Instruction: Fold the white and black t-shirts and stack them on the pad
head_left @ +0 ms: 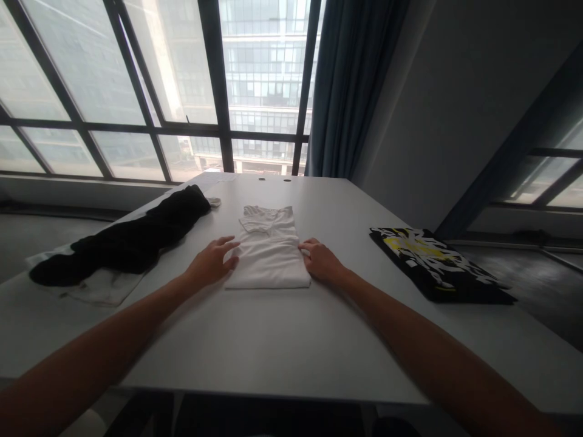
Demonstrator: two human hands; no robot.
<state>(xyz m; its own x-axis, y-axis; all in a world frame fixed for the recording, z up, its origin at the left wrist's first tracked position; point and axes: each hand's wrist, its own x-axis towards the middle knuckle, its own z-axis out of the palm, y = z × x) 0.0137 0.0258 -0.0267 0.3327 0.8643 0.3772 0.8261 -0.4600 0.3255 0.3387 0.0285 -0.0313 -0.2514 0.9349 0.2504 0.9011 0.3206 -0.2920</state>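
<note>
A folded white T-shirt (269,249) lies flat in the middle of the white table (273,340), its collar end pointing toward the window. My left hand (212,261) rests palm down at the shirt's left edge, fingers spread and touching the cloth. At the shirt's right edge sits my right hand (321,260), its fingers curled against the fabric. Neither hand lifts the shirt.
A pile of black clothing (132,240) lies on a white garment (98,285) at the table's left. A folded black shirt with a yellow and white print (432,261) sits at the right. Large windows and a blue curtain (350,85) stand behind the table.
</note>
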